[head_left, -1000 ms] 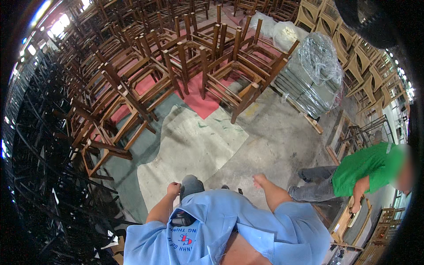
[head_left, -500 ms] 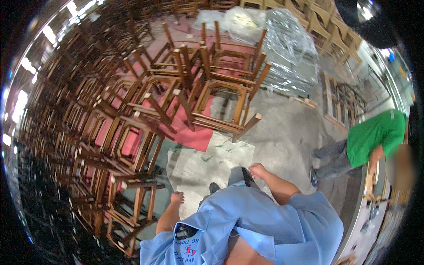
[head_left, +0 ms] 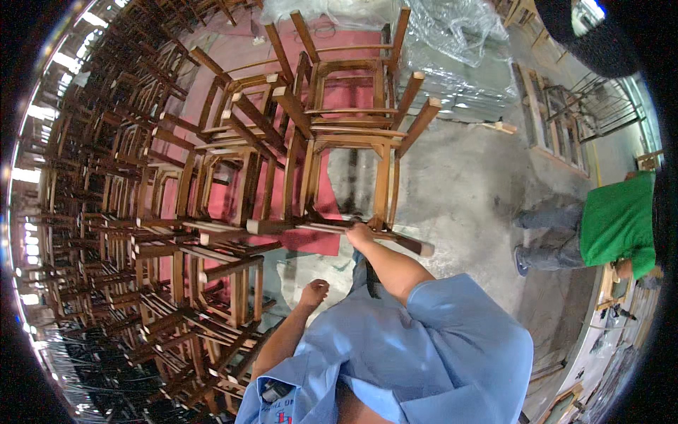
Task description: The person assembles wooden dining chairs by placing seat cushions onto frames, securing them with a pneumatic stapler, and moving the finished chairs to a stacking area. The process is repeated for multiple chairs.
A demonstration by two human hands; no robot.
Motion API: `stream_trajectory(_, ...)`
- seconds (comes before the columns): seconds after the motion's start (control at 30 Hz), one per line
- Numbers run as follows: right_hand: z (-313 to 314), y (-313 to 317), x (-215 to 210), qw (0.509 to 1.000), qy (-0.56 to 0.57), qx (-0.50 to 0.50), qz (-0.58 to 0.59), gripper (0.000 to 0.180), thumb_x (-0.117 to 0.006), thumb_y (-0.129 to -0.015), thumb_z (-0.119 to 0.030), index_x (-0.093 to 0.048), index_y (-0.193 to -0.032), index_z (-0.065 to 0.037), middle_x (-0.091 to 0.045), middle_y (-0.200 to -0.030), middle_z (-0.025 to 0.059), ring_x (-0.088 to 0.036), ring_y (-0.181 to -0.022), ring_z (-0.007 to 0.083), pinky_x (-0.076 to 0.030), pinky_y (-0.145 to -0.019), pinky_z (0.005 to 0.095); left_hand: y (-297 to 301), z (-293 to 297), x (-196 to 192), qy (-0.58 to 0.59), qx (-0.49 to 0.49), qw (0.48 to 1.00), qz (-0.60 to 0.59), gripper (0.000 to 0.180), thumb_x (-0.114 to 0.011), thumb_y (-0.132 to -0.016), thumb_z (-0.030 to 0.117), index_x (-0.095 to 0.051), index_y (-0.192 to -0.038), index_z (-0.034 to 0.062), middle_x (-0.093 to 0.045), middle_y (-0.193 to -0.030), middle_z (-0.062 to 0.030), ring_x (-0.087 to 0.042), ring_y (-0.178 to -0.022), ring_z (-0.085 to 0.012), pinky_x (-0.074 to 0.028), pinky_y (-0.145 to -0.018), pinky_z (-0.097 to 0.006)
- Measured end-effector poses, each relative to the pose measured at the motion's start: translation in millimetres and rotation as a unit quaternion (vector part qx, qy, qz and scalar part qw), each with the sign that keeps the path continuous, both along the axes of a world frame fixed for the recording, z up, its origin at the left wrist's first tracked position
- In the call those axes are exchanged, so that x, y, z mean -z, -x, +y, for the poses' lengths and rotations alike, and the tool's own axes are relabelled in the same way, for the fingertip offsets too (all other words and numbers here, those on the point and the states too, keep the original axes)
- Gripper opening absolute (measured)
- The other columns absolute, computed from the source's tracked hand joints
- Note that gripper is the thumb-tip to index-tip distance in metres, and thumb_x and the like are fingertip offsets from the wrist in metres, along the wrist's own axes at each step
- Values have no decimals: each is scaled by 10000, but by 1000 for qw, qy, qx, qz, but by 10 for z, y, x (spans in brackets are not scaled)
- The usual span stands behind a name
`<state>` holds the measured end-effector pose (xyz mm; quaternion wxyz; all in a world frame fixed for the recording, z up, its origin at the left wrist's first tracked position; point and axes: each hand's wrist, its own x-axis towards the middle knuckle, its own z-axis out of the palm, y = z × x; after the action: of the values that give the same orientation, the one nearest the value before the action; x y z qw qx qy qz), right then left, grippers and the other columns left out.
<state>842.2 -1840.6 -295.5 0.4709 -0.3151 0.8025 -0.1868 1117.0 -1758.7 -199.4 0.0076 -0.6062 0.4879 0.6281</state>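
Observation:
An upturned brown wooden chair frame (head_left: pixel 383 177) stands in front of me with its legs pointing up. My right hand (head_left: pixel 361 234) is closed round the near rail of this frame, its fingertips partly hidden. Nearer to my body, my left hand (head_left: pixel 315 292) hangs in the air with loosely bent fingers, holding nothing that I can see. Another upturned frame (head_left: pixel 378 88) stands directly behind the first one. More frames of the same kind crowd in close on the left, some with their legs overlapping in view.
Red sheeting (head_left: pixel 314 244) lies under the frames on the concrete floor (head_left: pixel 452 191). Stacked chair frames (head_left: pixel 205 311) fill the left side. A plastic-wrapped stack (head_left: pixel 459 67) stands at the back. On the right a person in a green shirt (head_left: pixel 614 222) is beside a bench.
My right hand has reached forward and taken hold of the chair frame's near rail. My left hand has moved slightly right and forward. The frames now appear closer to me.

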Motion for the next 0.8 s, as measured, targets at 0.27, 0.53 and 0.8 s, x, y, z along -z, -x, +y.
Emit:
stream_trajectory(0.27,174,-147,408,628,-97,619,-462,451,-620,-943,-430,-572,-1141,-28,-606,-976,192,-654,-814,362,-589,-764,604,619,-1986,423,115,210,971,-5,218,-695,-924,256,-710,-1046,76,-716,-857,-89,-689,-794,-211,-541,-752,-337)
stream_trajectory(0.53,170,-24,441,518,-129,703,-469,414,-682,-909,-381,-590,-1147,-55,-619,-1024,153,-689,-908,372,-611,-741,580,3270,-4136,185,463,450,746,-162,562,-702,-908,258,-478,-1382,56,-523,-1404,-186,-457,-1330,-380,-374,-1113,-491)
stream_trajectory(0.8,301,82,196,477,45,712,-514,193,-618,-993,-297,-647,-1037,-111,-744,-1019,63,-705,-897,244,-518,-893,475,3954,-5189,1332,395,646,621,-203,780,-634,-929,491,-382,-1503,27,-404,-1526,-267,-412,-1394,-432,-332,-1162,-525)
